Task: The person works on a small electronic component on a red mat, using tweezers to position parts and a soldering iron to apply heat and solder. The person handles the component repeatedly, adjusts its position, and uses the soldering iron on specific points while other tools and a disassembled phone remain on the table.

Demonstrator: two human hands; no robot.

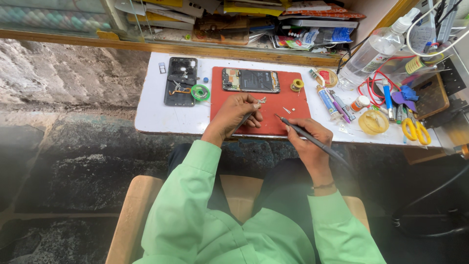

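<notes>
Green sleeves frame both hands over the red mat (pixel 288 105). Right hand (pixel 308 139) pinches the soldering iron (pixel 312 141) pen-style for control; left hand (pixel 234 113) clamps tweezers (pixel 244 120) on, seemingly, a small part beside the opened phone (pixel 251 80) lying atop the mat.

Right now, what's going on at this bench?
A person in a green shirt sits at a small white table with a red mat on it. The left hand holds tweezers in a closed grip beside a small metal part. The right hand holds a soldering iron, tip over the mat. An opened phone lies at the mat's far edge; its back shell lies to the left, and yellow scissors to the right.
</notes>
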